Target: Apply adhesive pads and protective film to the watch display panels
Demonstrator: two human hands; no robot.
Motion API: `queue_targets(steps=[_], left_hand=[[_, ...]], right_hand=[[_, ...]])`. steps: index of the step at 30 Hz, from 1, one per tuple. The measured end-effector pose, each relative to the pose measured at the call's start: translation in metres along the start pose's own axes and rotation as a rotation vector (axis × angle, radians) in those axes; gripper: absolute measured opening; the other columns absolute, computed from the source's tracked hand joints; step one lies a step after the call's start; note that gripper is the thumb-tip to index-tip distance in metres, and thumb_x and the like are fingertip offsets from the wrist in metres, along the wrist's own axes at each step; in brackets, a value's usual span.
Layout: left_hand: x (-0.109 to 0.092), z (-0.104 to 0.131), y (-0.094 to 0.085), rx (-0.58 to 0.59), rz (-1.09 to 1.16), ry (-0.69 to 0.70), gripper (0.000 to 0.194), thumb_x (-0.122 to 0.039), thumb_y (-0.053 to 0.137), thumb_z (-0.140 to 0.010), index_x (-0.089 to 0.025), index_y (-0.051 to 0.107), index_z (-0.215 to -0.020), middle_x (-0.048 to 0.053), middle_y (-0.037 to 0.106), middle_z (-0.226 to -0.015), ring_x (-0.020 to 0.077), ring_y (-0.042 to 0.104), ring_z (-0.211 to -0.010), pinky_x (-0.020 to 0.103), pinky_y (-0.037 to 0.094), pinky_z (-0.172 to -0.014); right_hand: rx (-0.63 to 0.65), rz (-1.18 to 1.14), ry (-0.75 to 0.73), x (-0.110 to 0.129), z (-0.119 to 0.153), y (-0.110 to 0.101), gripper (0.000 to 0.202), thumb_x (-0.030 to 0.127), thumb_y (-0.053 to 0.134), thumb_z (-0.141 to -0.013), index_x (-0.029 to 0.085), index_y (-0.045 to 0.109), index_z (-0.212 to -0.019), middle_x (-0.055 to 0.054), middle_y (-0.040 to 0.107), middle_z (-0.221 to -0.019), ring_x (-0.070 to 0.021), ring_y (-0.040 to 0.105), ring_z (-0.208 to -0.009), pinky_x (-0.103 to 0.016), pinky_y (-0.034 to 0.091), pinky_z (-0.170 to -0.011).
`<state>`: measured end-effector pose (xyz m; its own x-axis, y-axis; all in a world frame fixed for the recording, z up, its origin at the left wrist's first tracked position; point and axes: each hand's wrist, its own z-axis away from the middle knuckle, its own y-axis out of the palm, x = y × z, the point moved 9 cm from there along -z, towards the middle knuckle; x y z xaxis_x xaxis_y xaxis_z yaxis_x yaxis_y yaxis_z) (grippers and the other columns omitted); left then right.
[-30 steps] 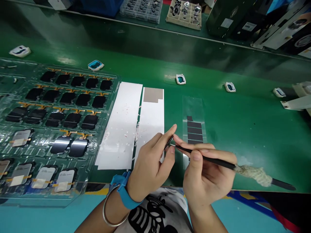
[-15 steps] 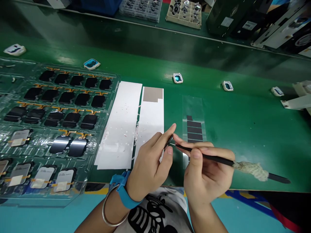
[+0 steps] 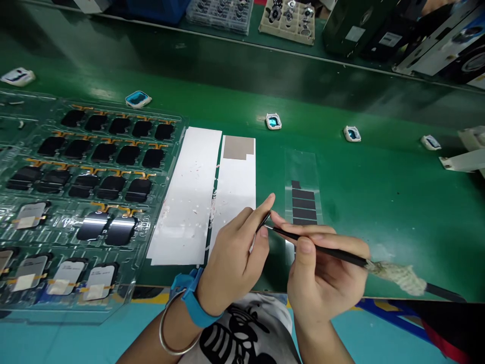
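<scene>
My left hand (image 3: pixel 238 253) pinches a small, thin, dark flat piece (image 3: pixel 263 220) between thumb and fingers, seen nearly edge-on. The fingers hide most of it. My right hand (image 3: pixel 328 268) grips a slim black hand tool (image 3: pixel 341 254) like a pen. Its fine metal tip meets the near edge of the dark piece; whether it touches I cannot tell. Pale wrapping (image 3: pixel 397 275) covers the tool's rear part. Beneath the hands lie a white sheet (image 3: pixel 237 187) with a grey-brown patch and a clear film strip (image 3: pixel 299 164) bearing dark rectangles.
On the left, a clear plastic tray (image 3: pixel 159 283) holds several black watch-type screens (image 3: pixel 129 155) with orange flex strips. Another white sheet (image 3: pixel 185 197) carries small scraps. White-framed cases (image 3: pixel 273 121) stand in a row across the green surface. A shelf behind holds a parts tray (image 3: pixel 287 23) and boxes.
The white-framed cases have shifted slightly left. The rear end of the black tool has swung down and right a little with my right hand. My left hand stays almost still.
</scene>
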<state>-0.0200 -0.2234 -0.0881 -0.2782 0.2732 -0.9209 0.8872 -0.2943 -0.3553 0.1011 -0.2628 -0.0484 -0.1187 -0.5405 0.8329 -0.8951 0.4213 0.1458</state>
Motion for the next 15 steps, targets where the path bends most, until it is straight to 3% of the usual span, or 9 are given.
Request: queue_targets(steps=[8, 13, 15], left_hand=[[0.000, 0.002, -0.001, 0.009, 0.038, 0.000, 0.049, -0.029, 0.033, -0.103, -0.020, 0.039, -0.151, 0.008, 0.059, -0.091, 0.0248, 0.060, -0.100, 0.043, 0.051, -0.091], [-0.001, -0.002, 0.001, 0.000, 0.037, 0.003, 0.048, -0.027, 0.034, -0.103, -0.018, 0.041, -0.149, 0.010, 0.062, -0.098, 0.0234, 0.061, -0.096, 0.040, 0.052, -0.085], [-0.005, -0.004, 0.000, -0.017, 0.027, 0.004, 0.044, -0.027, 0.037, -0.103, -0.019, 0.048, -0.144, 0.010, 0.064, -0.100, 0.0219, 0.063, -0.091, 0.037, 0.052, -0.081]], right_hand=[[0.021, 0.062, -0.034, 0.003, 0.001, 0.002, 0.023, -0.004, 0.058, -0.084, 0.015, 0.057, -0.097, -0.003, 0.068, -0.085, -0.0225, 0.075, -0.087, -0.048, 0.067, -0.081], [0.021, 0.068, -0.034, 0.002, -0.002, 0.003, 0.022, -0.003, 0.057, -0.085, 0.015, 0.058, -0.097, -0.003, 0.068, -0.084, -0.0216, 0.073, -0.083, -0.047, 0.067, -0.076], [-0.019, 0.065, -0.023, 0.005, -0.005, -0.007, 0.022, -0.001, 0.060, -0.085, 0.016, 0.059, -0.098, -0.002, 0.067, -0.085, -0.0200, 0.072, -0.082, -0.042, 0.066, -0.075]])
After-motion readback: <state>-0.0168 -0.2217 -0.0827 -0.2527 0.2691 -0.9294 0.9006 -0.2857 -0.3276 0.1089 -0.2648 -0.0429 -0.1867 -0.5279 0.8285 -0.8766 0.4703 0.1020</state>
